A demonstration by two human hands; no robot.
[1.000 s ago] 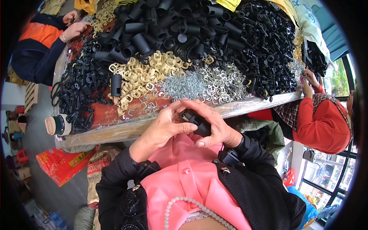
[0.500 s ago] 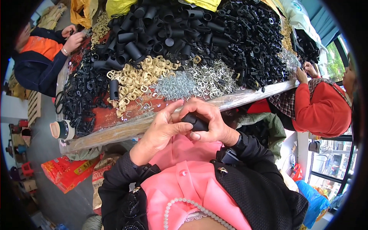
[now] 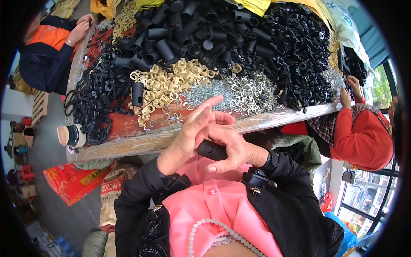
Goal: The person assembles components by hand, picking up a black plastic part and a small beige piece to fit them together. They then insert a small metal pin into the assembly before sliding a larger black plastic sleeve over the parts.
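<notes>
A short black cylindrical part (image 3: 212, 150) rests in my right hand (image 3: 234, 147), just above my lap and in front of the table edge. The right fingers wrap over its far side, and the thumb stretches out below it. My left hand (image 3: 192, 130) is right beside it, overlapping the right fingers, with its fingers extended and the index pointing up and right. Whether the left palm touches the cylinder cannot be made out. Beyond the hands lie a pile of small silvery pieces (image 3: 204, 95), bent silver clips (image 3: 252, 94) and gold-coloured metal loops (image 3: 171, 83).
The wooden table edge (image 3: 128, 147) is wrapped in clear film. Black tubes (image 3: 165, 50) and small black parts (image 3: 295, 55) heap behind. A lidded cup (image 3: 72, 136) stands at the left corner. People work at left (image 3: 47, 55) and right (image 3: 359, 132).
My left hand has come off the cylinder's end, its fingers now stretched out and raised. The right thumb has lifted away from the cylinder. The view has shifted slightly.
</notes>
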